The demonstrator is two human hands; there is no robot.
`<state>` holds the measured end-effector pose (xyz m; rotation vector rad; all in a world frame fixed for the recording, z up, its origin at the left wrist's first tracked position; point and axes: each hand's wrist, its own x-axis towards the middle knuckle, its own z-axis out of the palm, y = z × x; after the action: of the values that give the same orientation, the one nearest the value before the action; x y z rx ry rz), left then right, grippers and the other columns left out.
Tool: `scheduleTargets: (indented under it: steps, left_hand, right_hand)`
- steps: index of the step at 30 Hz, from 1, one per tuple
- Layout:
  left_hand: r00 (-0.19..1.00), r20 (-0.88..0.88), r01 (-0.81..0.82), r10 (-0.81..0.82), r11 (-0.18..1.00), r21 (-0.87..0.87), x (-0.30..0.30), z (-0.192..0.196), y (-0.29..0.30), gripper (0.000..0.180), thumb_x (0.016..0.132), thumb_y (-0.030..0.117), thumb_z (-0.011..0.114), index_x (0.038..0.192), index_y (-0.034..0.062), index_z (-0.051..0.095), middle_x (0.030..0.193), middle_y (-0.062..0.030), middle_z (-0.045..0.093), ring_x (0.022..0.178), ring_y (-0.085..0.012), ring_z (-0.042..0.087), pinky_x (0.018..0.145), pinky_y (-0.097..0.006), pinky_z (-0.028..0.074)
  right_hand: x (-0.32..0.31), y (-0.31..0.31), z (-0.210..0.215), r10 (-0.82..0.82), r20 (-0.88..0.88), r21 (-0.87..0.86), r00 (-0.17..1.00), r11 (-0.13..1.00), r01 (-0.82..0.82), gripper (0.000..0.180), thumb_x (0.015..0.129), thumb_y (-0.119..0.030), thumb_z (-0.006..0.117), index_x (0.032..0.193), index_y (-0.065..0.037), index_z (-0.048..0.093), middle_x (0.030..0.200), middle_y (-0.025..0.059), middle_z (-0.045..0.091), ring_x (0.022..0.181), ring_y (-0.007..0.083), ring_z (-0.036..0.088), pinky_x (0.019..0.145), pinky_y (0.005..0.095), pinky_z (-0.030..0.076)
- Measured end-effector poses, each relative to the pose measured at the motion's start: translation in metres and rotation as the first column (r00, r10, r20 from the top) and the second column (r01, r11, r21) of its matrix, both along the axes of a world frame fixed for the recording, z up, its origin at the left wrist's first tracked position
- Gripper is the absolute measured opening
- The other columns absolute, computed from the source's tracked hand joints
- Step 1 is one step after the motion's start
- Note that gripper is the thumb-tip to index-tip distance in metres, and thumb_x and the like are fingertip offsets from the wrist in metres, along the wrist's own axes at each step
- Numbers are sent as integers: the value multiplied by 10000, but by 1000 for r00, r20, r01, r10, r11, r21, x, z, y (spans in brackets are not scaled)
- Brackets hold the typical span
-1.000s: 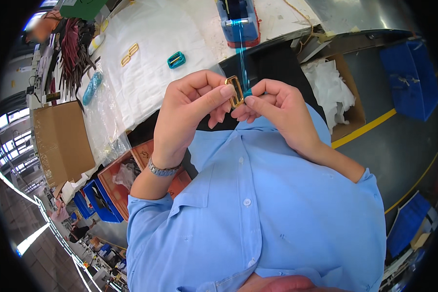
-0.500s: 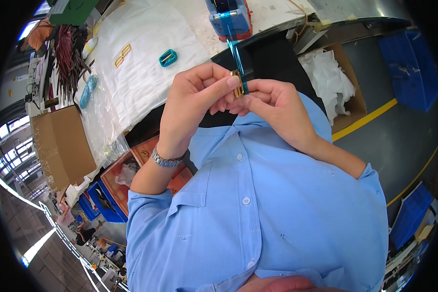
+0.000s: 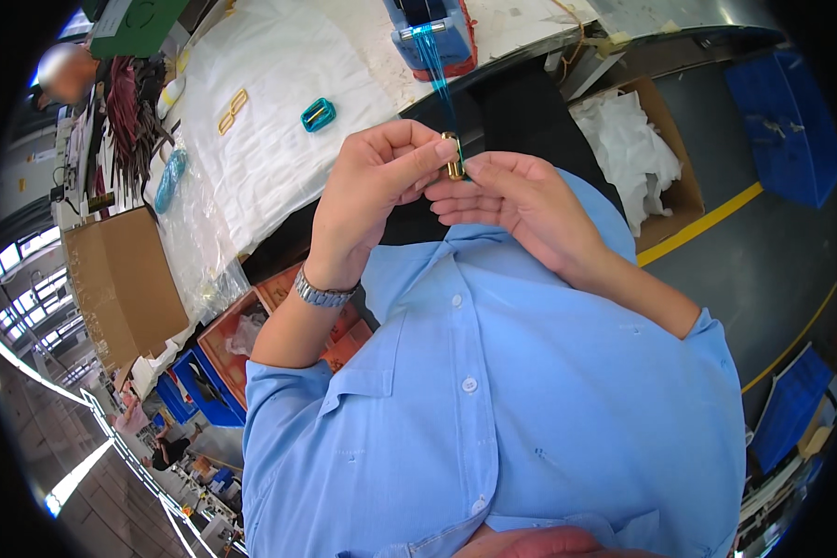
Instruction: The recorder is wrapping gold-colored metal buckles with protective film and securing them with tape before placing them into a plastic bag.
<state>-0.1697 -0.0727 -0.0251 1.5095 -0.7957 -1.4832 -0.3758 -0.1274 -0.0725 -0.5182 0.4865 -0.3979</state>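
A small gold metal buckle [image 3: 452, 156] stands between the thumb and fingers of my left hand [image 3: 367, 191], which is closed on it. At the buckle's right edge, the thumb and index finger of my right hand [image 3: 530, 200] pinch the shiny teal film tape; the other fingers of that hand stretch leftward under the buckle. The teal tape [image 3: 437, 79] runs taut from a blue tape dispenser [image 3: 446, 46] down to the buckle. On the white cloth lies a buckle wrapped in teal film [image 3: 318, 115], with bare gold buckles [image 3: 233, 112] to its left.
White cloth [image 3: 279, 56] covers the table at the left. An open carton with white wrapping [image 3: 637, 153] stands on the floor at the right, near a blue bin [image 3: 790, 130]. A brown cardboard box [image 3: 126, 284] and dark hanging strips [image 3: 130, 121] are at the left.
My right hand's fingers have uncurled and straightened below the buckle. The tape now looks narrower and more creased near the dispenser. My left hand keeps its hold on the buckle.
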Motion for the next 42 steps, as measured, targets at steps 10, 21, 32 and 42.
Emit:
scheduleTargets:
  steps: [10, 21, 32, 42]
  left_hand:
    - [995, -96, -37, 39, 999, 22, -3, -11, -2, 186, 1005, 207, 802, 983, 35, 736, 789, 48, 665, 643, -13, 481, 571, -192, 339]
    - [940, -332, -71, 72, 997, 14, -12, -45, 17, 277, 1109, 206, 631, 1272, 1, 722, 1148, -74, 764, 992, -148, 738, 891, -297, 612]
    - [728, -598, -224, 336, 941, 255, -23, -54, 11, 231, 1081, 197, 622, 1170, 10, 725, 1010, -41, 730, 864, -133, 693, 791, -283, 583]
    - [515, -746, -113, 423, 896, 430, -8, -45, 2, 196, 1074, 136, 610, 1121, -44, 672, 804, 3, 592, 591, -55, 473, 507, -237, 381]
  right_hand:
    - [-4, -4, -12, 29, 32, 223, 999, 974, -36, 242, 1094, -197, 661, 1214, 2, 728, 1108, 143, 791, 1001, 228, 772, 972, 399, 632]
    - [-6, -6, -7, 37, 27, 191, 999, 981, -42, 264, 1088, -199, 663, 1226, 16, 729, 1108, 133, 794, 1001, 228, 766, 993, 394, 617]
    - [-3, -8, 7, 13, 4, 323, 1000, 946, -13, 289, 1094, -192, 645, 1227, 51, 729, 1137, 165, 797, 1008, 240, 776, 1010, 400, 624]
    - [-10, -34, 10, -105, -512, -730, 852, 576, -368, 456, 919, -180, 861, 1305, -12, 685, 1160, 97, 788, 999, 143, 752, 901, 291, 581]
